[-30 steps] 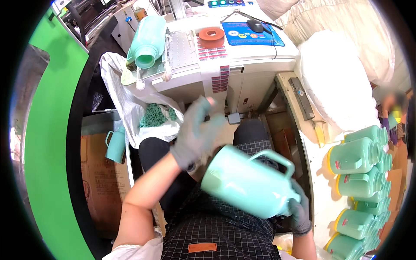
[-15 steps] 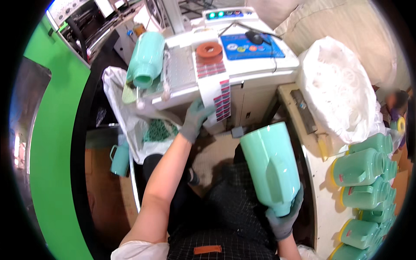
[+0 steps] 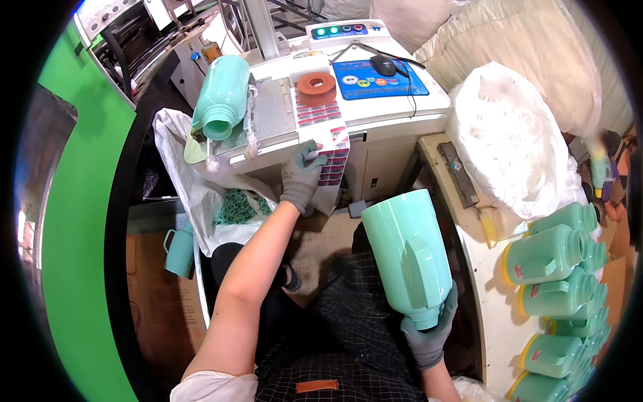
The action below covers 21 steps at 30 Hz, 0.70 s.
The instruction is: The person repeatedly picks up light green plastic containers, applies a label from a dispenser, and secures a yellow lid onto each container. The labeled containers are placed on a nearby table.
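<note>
My right hand [image 3: 429, 340], in a grey-green glove, is closed round the narrow neck of a mint-green jug shell [image 3: 400, 244]. The jug's handle faces up and its wide end points away from me. My left hand [image 3: 300, 177], also gloved, has its fingers curled at the edge of a sticker strip [image 3: 335, 164] with small red and dark labels. This strip hangs over the front of a white machine [image 3: 395, 124]. An orange-brown ring [image 3: 316, 87] rests on its upper part. Another mint-green jug shell [image 3: 226, 90] lies on the machine's left side, neck toward me.
Several mint-green jugs [image 3: 546, 254] lie on a table at the right, beside a white bag of pale rings [image 3: 512, 144]. A mouse [image 3: 383, 65] sits on a blue mat [image 3: 358, 87]. At the left are a bag of green scraps [image 3: 234, 209] and a lower jug [image 3: 179, 251].
My left hand has moved up and slightly right onto the sticker strip, and its fingers have curled there. The held jug has shifted a little left in view.
</note>
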{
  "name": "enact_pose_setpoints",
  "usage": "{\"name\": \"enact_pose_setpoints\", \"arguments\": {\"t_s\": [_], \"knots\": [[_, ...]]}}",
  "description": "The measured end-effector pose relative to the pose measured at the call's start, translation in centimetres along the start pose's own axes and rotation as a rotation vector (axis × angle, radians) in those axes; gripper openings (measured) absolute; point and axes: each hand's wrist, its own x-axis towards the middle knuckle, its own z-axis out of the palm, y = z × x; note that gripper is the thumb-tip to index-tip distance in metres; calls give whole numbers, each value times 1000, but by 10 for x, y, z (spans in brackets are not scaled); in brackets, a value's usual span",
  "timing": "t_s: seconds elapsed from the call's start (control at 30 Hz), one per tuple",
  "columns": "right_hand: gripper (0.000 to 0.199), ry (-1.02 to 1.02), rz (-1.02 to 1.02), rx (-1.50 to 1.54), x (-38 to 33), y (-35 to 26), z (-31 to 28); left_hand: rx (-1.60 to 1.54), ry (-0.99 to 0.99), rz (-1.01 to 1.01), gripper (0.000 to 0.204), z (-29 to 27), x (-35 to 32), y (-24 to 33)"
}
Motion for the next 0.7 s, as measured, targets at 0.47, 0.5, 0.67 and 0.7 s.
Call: {"name": "enact_pose_setpoints", "arguments": {"t_s": [0.47, 0.5, 0.67, 0.7], "knots": [[121, 69, -270, -341, -6, -4, 9, -390, 35, -223, 10, -24, -110, 74], [121, 67, -290, -358, -8, -5, 9, -699, -90, -499, 11, -25, -124, 102], [121, 71, -320, -396, -11, -4, 13, -871, -332, -671, 11, -15, -153, 157], [121, 73, -330, -401, -10, -5, 14, -868, -346, -688, 11, -15, -155, 157]]}}
